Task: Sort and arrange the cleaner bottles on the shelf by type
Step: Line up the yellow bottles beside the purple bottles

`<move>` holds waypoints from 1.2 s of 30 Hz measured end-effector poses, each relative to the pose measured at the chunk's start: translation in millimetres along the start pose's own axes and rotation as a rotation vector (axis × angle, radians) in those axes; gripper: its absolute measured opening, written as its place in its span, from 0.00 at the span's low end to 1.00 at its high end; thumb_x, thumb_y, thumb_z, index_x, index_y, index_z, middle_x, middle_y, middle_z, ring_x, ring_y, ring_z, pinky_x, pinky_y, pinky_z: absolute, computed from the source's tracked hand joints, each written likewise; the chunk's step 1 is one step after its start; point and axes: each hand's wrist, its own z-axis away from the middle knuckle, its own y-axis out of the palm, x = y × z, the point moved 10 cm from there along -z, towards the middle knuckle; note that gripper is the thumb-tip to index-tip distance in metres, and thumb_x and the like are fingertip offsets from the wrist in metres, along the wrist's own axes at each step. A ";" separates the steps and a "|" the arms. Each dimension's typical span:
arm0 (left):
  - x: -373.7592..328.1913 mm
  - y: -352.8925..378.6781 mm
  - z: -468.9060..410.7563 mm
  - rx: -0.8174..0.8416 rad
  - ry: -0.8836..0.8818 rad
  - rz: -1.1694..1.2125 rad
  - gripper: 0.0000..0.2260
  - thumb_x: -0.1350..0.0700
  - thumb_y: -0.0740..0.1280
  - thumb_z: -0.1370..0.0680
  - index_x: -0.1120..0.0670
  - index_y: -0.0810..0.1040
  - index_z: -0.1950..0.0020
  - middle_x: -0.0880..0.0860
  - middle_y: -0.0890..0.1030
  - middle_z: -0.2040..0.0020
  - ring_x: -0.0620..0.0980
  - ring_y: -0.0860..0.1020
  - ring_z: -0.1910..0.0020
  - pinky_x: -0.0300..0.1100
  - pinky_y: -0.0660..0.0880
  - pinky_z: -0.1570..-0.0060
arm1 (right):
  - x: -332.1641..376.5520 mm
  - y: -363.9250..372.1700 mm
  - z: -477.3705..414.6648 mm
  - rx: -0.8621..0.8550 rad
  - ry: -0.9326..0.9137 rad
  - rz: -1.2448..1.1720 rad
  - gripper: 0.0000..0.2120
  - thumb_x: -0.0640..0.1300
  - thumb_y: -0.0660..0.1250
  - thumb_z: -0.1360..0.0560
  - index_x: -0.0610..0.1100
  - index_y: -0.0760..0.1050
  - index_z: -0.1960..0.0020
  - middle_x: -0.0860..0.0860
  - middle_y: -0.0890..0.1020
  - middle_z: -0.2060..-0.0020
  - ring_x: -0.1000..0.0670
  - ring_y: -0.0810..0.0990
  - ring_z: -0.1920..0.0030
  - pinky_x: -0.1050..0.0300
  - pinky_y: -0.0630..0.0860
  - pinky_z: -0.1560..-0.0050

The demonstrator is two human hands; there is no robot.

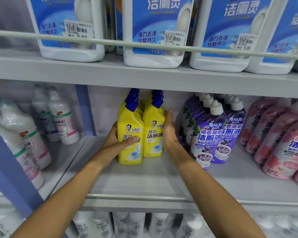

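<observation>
Two rows of yellow cleaner bottles with blue caps stand mid-shelf. My left hand [118, 141] grips the front left yellow bottle [130, 133], thumb across its label. My right hand [169, 133] lies flat, fingers straight, against the right side of the front right yellow bottle [153, 131]. More yellow bottles line up behind these two, mostly hidden. Purple bottles with white caps [208, 133] stand just right of my right hand. Pink bottles [282, 140] fill the far right.
White bottles with green and pink bands [62, 121] stand left of a blue divider [84, 109]. Big white jugs with blue labels [153, 31] sit on the upper shelf behind a rail [110, 42]. The grey shelf floor [136, 182] shows in front of the yellow bottles. Wrapped white bottles [136, 224] below.
</observation>
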 end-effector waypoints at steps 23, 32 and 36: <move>-16.8 -38.6 13.0 -0.057 0.000 -0.051 0.27 0.61 0.75 0.27 0.56 0.72 0.29 0.49 0.86 0.42 0.50 0.85 0.44 0.38 0.81 0.53 | -4.3 42.9 15.7 0.031 -0.010 -0.022 0.24 0.68 0.47 0.17 0.57 0.77 0.52 0.46 0.86 0.46 0.44 0.85 0.44 0.43 0.78 0.34; -15.3 -48.6 18.7 -0.082 0.024 -0.102 0.22 0.61 0.74 0.25 0.57 0.75 0.32 0.52 0.86 0.42 0.50 0.85 0.44 0.38 0.81 0.53 | -4.0 44.9 14.2 0.041 -0.008 -0.008 0.25 0.68 0.47 0.17 0.55 0.77 0.50 0.47 0.86 0.50 0.45 0.86 0.48 0.47 0.81 0.40; -18.2 -53.3 25.4 -0.126 0.062 -0.144 0.24 0.51 0.78 0.26 0.56 0.77 0.33 0.50 0.86 0.43 0.49 0.85 0.45 0.38 0.81 0.52 | 1.3 44.1 16.0 0.046 -0.042 0.012 0.23 0.66 0.47 0.16 0.56 0.75 0.53 0.50 0.85 0.55 0.47 0.85 0.52 0.48 0.81 0.41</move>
